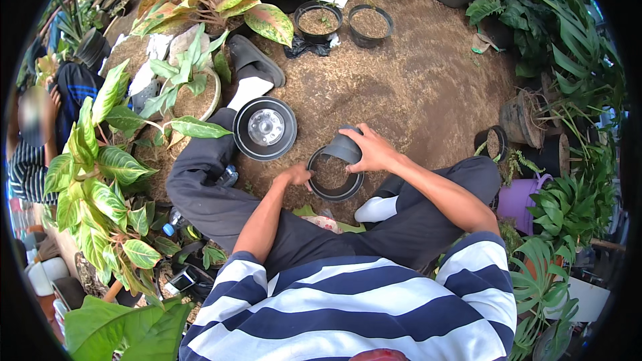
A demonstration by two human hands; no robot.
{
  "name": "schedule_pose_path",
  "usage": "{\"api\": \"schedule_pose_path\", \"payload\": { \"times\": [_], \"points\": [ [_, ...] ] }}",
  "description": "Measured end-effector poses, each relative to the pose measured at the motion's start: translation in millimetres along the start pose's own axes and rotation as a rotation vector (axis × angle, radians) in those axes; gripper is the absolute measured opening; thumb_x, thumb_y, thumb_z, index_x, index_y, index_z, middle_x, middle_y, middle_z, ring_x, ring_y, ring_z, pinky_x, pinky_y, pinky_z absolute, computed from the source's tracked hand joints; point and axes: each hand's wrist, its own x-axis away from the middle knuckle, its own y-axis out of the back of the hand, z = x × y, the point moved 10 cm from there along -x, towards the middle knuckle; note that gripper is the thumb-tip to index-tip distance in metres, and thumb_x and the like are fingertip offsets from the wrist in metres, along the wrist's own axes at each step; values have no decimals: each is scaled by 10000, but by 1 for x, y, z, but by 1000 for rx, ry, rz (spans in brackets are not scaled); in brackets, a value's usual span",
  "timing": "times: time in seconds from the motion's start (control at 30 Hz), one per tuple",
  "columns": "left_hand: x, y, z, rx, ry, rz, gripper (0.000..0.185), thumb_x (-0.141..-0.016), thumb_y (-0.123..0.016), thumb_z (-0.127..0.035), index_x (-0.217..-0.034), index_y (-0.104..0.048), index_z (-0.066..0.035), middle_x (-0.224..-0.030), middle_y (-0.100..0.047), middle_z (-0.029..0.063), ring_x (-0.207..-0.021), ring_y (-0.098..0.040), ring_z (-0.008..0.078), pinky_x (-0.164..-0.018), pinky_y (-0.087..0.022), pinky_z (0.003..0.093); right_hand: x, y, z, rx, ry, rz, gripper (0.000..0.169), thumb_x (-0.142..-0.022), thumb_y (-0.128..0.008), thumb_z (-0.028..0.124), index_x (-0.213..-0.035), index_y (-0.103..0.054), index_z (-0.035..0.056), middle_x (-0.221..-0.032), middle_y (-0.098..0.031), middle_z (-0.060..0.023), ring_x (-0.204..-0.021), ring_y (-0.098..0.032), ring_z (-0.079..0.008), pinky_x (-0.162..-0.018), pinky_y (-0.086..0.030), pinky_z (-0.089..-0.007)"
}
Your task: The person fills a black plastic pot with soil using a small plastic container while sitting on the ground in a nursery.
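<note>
Between my legs stands a black plastic flowerpot [339, 195] with brown, loose growing medium inside. My left hand [296, 175] grips its left rim. In my right hand [373, 149] is a smaller black pot [343, 149], tilted over the far side of the larger one; its inside is hidden from me. Beyond my left hand, near my left knee, sits another black pot [290, 136] with a clear plastic piece [266, 127] in its bottom.
Two small filled pots [319, 21] [371, 25] stand ahead on the brown ground [401, 80]. Leafy potted plants [108, 180] crowd my left, and more foliage [567, 195] lines the right beside a purple bucket [516, 205]. Another person [35, 160] sits at far left.
</note>
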Motion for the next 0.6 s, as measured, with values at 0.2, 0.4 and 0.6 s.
{"api": "schedule_pose_path", "payload": {
  "times": [0.2, 0.4, 0.6],
  "points": [
    [10, 1, -8, 63, 2, -27, 346, -912, -494, -97, -1205, -510, 85, -934, -703, 180, -736, -717, 255, -718, -571, 378, -8, 32, -33, -267, -41, -101, 952, -634, -857, 379, -1439, -398, 160, -1324, -433, -214, -1246, -479, -382, -1026, -439, -456],
    [5, 3, -4, 33, 4, -37, 303, -899, -502, -90, -1140, -561, 83, -894, -708, 178, -731, -715, 247, -710, -567, 377, 4, 99, -166, -350, -334, -486, 988, -604, -874, 409, -1419, -419, 85, -1331, -462, -238, -1227, -504, -365, -1033, -439, -451],
    [7, 2, -14, 21, -16, -24, 303, -896, -500, -98, -1139, -579, 64, -898, -711, 181, -748, -718, 247, -742, -555, 385, 73, 89, -326, -633, -859, -932, 1034, -593, -865, 393, -1436, -367, 60, -1343, -493, -245, -1223, -516, -362, -1011, -455, -430]
  ]
}}
